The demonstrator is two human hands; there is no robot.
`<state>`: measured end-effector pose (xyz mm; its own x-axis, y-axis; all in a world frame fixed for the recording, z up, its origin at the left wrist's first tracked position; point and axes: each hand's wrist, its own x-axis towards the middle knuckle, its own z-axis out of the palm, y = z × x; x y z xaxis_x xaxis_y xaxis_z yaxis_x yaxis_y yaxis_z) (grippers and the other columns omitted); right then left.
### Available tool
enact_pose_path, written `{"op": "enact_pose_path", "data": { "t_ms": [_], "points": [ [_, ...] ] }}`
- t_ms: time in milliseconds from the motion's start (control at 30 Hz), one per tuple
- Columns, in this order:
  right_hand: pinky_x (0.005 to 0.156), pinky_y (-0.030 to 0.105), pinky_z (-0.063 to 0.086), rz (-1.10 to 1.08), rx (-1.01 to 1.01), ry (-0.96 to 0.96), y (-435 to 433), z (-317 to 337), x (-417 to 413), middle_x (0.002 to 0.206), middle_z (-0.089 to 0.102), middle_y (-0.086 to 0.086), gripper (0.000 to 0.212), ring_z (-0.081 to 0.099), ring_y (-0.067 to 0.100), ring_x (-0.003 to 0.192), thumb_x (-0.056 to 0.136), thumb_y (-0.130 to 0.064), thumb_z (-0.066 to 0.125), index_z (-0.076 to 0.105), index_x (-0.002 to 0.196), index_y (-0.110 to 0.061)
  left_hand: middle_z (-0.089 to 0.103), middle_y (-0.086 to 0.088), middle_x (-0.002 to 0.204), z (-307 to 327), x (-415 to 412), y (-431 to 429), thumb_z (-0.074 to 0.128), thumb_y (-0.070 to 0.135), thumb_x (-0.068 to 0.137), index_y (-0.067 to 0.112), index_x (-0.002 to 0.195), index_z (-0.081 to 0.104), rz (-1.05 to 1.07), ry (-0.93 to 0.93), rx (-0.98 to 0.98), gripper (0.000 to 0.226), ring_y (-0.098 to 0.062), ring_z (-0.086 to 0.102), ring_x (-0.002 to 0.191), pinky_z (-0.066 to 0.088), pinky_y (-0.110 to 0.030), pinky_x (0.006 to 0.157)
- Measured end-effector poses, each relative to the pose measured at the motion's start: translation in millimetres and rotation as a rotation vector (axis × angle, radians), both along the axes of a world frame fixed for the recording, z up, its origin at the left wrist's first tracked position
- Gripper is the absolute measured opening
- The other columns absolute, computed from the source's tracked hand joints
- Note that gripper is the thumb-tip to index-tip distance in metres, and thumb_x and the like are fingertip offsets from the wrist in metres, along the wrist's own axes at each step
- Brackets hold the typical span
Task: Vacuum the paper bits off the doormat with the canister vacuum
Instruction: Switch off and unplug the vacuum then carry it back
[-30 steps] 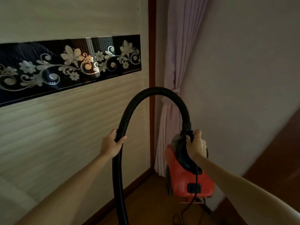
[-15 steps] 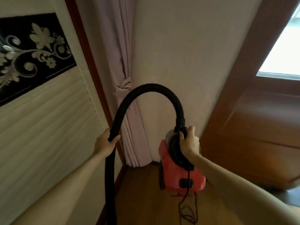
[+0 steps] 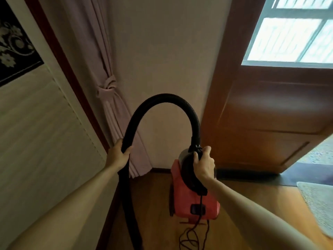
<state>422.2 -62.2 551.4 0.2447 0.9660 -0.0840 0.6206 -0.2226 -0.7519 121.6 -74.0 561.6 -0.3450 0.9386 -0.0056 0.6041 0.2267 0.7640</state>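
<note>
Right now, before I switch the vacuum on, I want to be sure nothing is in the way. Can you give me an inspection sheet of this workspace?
Surface: wooden floor.
Job's things: red canister vacuum with black hose arching up from it; doormat at the right edge, only partly in view, paper bits not discernible.
Clutter: nothing seen.
Hands: left hand grips the hose; right hand grips the vacuum's handle.
Cables: power cord hangs in loose loops below the vacuum.
Surroundings: tied curtain, wooden door, window, ribbed panel wall on the left.
</note>
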Motion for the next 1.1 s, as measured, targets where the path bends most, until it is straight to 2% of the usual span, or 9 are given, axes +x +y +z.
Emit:
{"op": "enact_pose_path", "data": {
  "t_ms": [133, 267, 367, 433, 533, 733, 867, 933, 1100],
  "points": [
    [0.064, 0.043, 0.055, 0.000, -0.003, 0.003, -21.4, -4.7, 8.3, 0.089, 0.060, 0.009, 0.023, 0.065, 0.033, 0.081, 0.101, -0.030, 0.046, 0.034, 0.113, -0.015, 0.062, 0.000, 0.111, -3.9, 15.0, -20.7, 0.059, 0.036, 0.098, 0.015, 0.129, 0.055, -0.002, 0.042, 0.024, 0.038, -0.014, 0.057, 0.089, 0.044, -0.024, 0.066],
    [0.064, 0.042, 0.054, 0.004, -0.015, 0.010, -42.2, -19.7, 9.4, 0.089, 0.060, 0.008, 0.023, 0.063, 0.030, 0.078, 0.100, -0.031, 0.048, 0.034, 0.112, -0.018, 0.063, 0.000, 0.110, -12.7, 12.6, -42.3, 0.060, 0.037, 0.097, 0.014, 0.127, 0.056, 0.020, 0.041, -0.033, 0.038, -0.022, 0.062, 0.093, 0.051, -0.031, 0.075],
    [0.060, 0.035, 0.049, -0.006, -0.039, 0.028, -54.9, -32.8, 7.4, 0.090, 0.060, 0.007, 0.022, 0.058, 0.024, 0.073, 0.101, -0.029, 0.048, 0.035, 0.112, -0.016, 0.061, 0.001, 0.103, -22.9, 8.7, -57.3, 0.060, 0.038, 0.097, 0.014, 0.124, 0.056, 0.030, 0.065, -0.074, 0.037, -0.022, 0.063, 0.091, 0.050, -0.030, 0.071],
    [0.059, 0.035, 0.051, 0.005, -0.057, 0.033, -61.1, -40.8, 4.0, 0.094, 0.063, 0.009, 0.022, 0.059, 0.022, 0.074, 0.101, -0.028, 0.049, 0.035, 0.113, -0.016, 0.062, 0.002, 0.103, -33.4, 5.7, -63.7, 0.061, 0.039, 0.096, 0.015, 0.122, 0.057, 0.031, 0.059, -0.085, 0.036, -0.019, 0.062, 0.088, 0.049, -0.029, 0.068],
    [0.061, 0.038, 0.056, 0.005, -0.091, 0.018, -65.4, -52.9, -4.5, 0.094, 0.064, 0.010, 0.022, 0.063, 0.025, 0.077, 0.101, -0.028, 0.049, 0.035, 0.114, -0.017, 0.065, -0.001, 0.106, -51.1, -0.3, -67.0, 0.060, 0.041, 0.096, 0.016, 0.121, 0.057, 0.024, 0.037, -0.116, 0.035, -0.018, 0.063, 0.086, 0.053, -0.031, 0.071],
    [0.063, 0.044, 0.056, -0.041, -0.151, -0.025, -62.2, -78.0, -33.8, 0.092, 0.065, 0.013, 0.021, 0.067, 0.034, 0.082, 0.101, -0.030, 0.047, 0.034, 0.112, -0.017, 0.064, 0.000, 0.107, -86.8, -23.8, -52.4, 0.060, 0.042, 0.096, 0.017, 0.124, 0.055, 0.003, -0.028, -0.153, 0.038, -0.022, 0.065, 0.091, 0.055, -0.033, 0.074],
    [0.058, 0.041, 0.054, -0.095, -0.183, -0.047, -47.3, -99.1, -58.4, 0.091, 0.066, 0.013, 0.023, 0.066, 0.032, 0.077, 0.101, -0.031, 0.045, 0.034, 0.115, -0.016, 0.066, 0.000, 0.101, -121.4, -36.9, -32.8, 0.058, 0.040, 0.097, 0.018, 0.119, 0.056, -0.027, -0.109, -0.190, 0.031, -0.021, 0.065, 0.087, 0.046, -0.025, 0.059],
    [0.056, 0.041, 0.055, -0.119, -0.195, -0.062, -37.6, -110.3, -70.5, 0.086, 0.066, 0.013, 0.022, 0.065, 0.031, 0.071, 0.101, -0.030, 0.045, 0.033, 0.114, -0.016, 0.067, -0.002, 0.105, -139.6, -44.5, -24.2, 0.058, 0.041, 0.097, 0.018, 0.123, 0.055, -0.031, -0.147, -0.204, 0.035, -0.019, 0.064, 0.088, 0.046, -0.025, 0.062],
    [0.053, 0.040, 0.050, -0.154, -0.237, -0.073, -12.5, -137.2, -97.3, 0.079, 0.058, 0.007, 0.023, 0.057, 0.027, 0.064, 0.102, -0.030, 0.044, 0.033, 0.114, -0.014, 0.066, -0.002, 0.116, -178.9, -61.9, -5.6, 0.057, 0.039, 0.098, 0.017, 0.129, 0.054, -0.023, -0.188, -0.246, 0.038, -0.023, 0.063, 0.102, 0.050, -0.030, 0.081]
  ]
}}
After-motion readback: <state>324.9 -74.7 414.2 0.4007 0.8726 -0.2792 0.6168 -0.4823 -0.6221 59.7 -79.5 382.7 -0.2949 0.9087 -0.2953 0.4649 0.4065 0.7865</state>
